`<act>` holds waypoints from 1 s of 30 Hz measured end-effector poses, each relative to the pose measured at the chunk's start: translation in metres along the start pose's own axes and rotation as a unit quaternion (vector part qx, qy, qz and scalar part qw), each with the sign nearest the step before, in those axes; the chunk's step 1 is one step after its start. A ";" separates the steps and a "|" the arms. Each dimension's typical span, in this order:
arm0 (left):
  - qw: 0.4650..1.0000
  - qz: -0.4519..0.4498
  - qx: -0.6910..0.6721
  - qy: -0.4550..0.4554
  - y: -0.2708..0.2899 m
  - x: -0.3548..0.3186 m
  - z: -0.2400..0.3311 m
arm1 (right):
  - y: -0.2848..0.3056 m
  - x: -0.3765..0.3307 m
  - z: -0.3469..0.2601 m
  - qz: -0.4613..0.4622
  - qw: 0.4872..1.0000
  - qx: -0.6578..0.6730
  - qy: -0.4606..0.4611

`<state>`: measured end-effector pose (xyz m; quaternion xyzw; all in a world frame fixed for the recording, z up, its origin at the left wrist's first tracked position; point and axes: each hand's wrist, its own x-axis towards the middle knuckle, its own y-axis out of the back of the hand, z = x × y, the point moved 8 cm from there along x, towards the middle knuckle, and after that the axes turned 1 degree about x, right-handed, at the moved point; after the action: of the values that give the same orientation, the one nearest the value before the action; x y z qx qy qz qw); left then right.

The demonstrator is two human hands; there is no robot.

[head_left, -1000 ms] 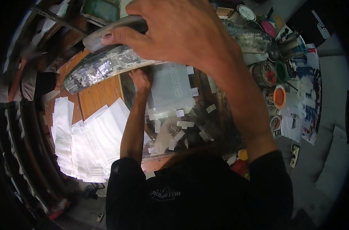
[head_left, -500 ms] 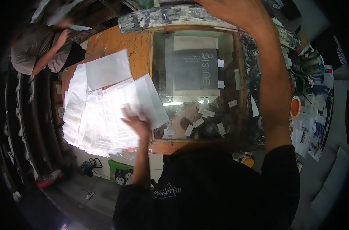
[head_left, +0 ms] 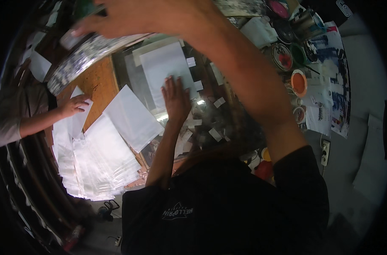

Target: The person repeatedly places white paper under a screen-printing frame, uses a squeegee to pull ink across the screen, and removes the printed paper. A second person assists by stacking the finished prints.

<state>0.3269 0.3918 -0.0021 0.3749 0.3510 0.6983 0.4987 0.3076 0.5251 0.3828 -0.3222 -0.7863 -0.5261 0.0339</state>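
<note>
1. While the right hand (head_left: 138, 19) reaches across the top of the frame, its thumb and fingers seem closed round the paint-spattered frame (head_left: 85, 55) at upper left; some fingers lie beyond the picture's edge.
2. At upper centre, the left hand (head_left: 176, 101) rests palm down, fingers fairly straight and gripping nothing, on the lower part of the white sheet (head_left: 159, 63).
3. That sheet lies on the glassy board (head_left: 204, 117), just beside small pale tabs (head_left: 191, 62) along its right edge.
4. Judging by this, the step in hand is setting the sheet flat and square; the next move calls for checking its edges and drawing the left hand clear before the frame comes down.
5. At lower left is a fanned pile of white sheets (head_left: 104, 157); above it, a co-worker's hand (head_left: 76, 105) touches a white piece (head_left: 79, 117).
</note>
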 end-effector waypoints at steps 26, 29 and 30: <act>0.494 0.064 -0.777 0.384 0.117 -0.131 -0.009 | -0.163 -0.191 -0.003 0.048 0.991 -0.111 -0.052; 0.443 0.031 -0.740 0.505 0.062 -0.158 -0.033 | -0.224 -0.216 0.023 -0.062 0.976 -0.191 -0.088; 0.446 0.028 -0.727 0.521 0.056 -0.153 -0.037 | -0.224 -0.217 0.026 -0.063 0.979 -0.162 -0.102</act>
<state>0.3042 0.2259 0.0023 -0.5490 -0.1022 0.7761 0.2928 0.3653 0.3912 0.1056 -0.3256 -0.7083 -0.6121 -0.1327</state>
